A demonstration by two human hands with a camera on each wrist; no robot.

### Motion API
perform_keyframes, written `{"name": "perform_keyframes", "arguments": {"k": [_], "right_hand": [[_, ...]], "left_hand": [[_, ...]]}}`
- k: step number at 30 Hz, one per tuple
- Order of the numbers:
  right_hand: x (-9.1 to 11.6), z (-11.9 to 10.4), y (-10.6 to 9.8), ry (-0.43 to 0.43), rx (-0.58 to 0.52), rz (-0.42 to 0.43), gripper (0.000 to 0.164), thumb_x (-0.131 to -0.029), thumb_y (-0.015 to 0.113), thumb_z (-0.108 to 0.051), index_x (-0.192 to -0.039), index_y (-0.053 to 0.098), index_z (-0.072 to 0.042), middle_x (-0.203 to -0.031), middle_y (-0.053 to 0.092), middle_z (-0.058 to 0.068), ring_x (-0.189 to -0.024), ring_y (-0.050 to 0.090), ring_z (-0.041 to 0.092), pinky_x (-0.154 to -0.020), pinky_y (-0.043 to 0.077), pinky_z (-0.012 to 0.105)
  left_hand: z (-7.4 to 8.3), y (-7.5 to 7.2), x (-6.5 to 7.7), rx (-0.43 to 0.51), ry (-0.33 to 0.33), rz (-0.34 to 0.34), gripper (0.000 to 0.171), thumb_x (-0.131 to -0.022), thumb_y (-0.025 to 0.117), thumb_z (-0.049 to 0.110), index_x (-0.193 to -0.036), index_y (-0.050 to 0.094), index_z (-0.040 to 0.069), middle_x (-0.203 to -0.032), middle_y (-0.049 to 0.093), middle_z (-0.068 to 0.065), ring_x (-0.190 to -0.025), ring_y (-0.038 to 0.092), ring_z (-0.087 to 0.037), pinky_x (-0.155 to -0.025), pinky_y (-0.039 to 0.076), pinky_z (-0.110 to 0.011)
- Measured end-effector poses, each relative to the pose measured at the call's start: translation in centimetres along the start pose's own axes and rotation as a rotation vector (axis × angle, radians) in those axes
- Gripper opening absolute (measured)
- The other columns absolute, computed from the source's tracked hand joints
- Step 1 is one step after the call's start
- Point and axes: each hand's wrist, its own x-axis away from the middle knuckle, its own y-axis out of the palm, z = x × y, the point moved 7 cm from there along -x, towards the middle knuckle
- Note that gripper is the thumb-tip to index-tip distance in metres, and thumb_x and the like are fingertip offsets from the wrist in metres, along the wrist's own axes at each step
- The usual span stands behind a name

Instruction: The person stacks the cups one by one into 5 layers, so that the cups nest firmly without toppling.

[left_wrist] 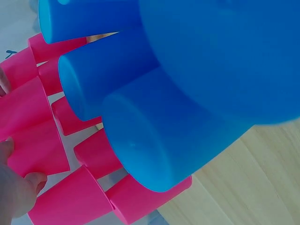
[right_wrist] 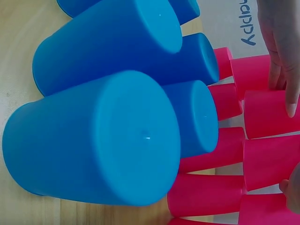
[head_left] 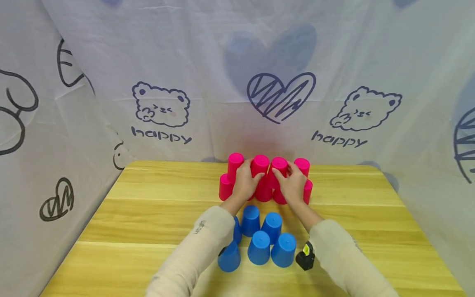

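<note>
In the head view two rows of upside-down pink cups stand near the table's back edge, one row on top of the other. My left hand [head_left: 245,181] grips the second upper pink cup [head_left: 260,163] from the left, thumb across its near side. Right beside it, my right hand [head_left: 293,183] holds the third upper pink cup [head_left: 279,164] between thumb and fingers. From the right wrist, the left hand's cup [right_wrist: 267,115] and the right hand's cup [right_wrist: 267,159] lie close together in the upper row. The hands partly hide the lower cups [head_left: 264,194].
Several upside-down blue cups [head_left: 259,247] stand between the forearms, nearer the front; the left sleeve covers part of some. A black device [head_left: 306,258] with a yellow patch is by the right sleeve. Behind the wooden table [head_left: 148,231] hangs a printed white cloth [head_left: 215,74].
</note>
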Motion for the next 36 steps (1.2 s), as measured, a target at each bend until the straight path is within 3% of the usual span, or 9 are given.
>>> {"name": "perform_keyframes", "arguments": {"k": [7, 26, 36], "right_hand": [[-0.2, -0.1, 0.2, 0.000, 0.019, -0.013, 0.047, -0.080, 0.073, -0.016, -0.118, 0.058, 0.007, -0.113, 0.063, 0.026, -0.102, 0.062, 0.037, -0.089, 0.051, 0.043], [-0.4, -0.4, 0.7, -0.013, 0.085, -0.009, 0.043, -0.083, 0.070, -0.017, -0.117, 0.057, 0.006, -0.106, 0.066, 0.025, -0.097, 0.063, 0.037, -0.085, 0.053, 0.044], [-0.5, -0.3, 1.0, -0.015, 0.114, -0.062, 0.048, -0.086, 0.066, -0.014, -0.128, 0.049, 0.003, -0.117, 0.062, 0.022, -0.107, 0.060, 0.036, -0.089, 0.051, 0.044]], "left_hand": [[-0.6, 0.2, -0.2, 0.004, -0.031, 0.001, 0.050, -0.085, 0.066, 0.013, -0.128, 0.045, -0.001, -0.121, 0.060, -0.017, -0.110, 0.059, -0.031, -0.090, 0.052, -0.040], [-0.4, 0.4, -0.9, -0.022, -0.030, 0.005, 0.049, -0.085, 0.066, 0.012, -0.127, 0.045, -0.001, -0.119, 0.060, -0.017, -0.109, 0.059, -0.031, -0.090, 0.052, -0.039], [-0.1, 0.7, -0.8, -0.046, -0.035, 0.002, 0.052, -0.085, 0.066, 0.011, -0.130, 0.041, 0.002, -0.120, 0.059, -0.019, -0.112, 0.058, -0.033, -0.092, 0.051, -0.041]]}}
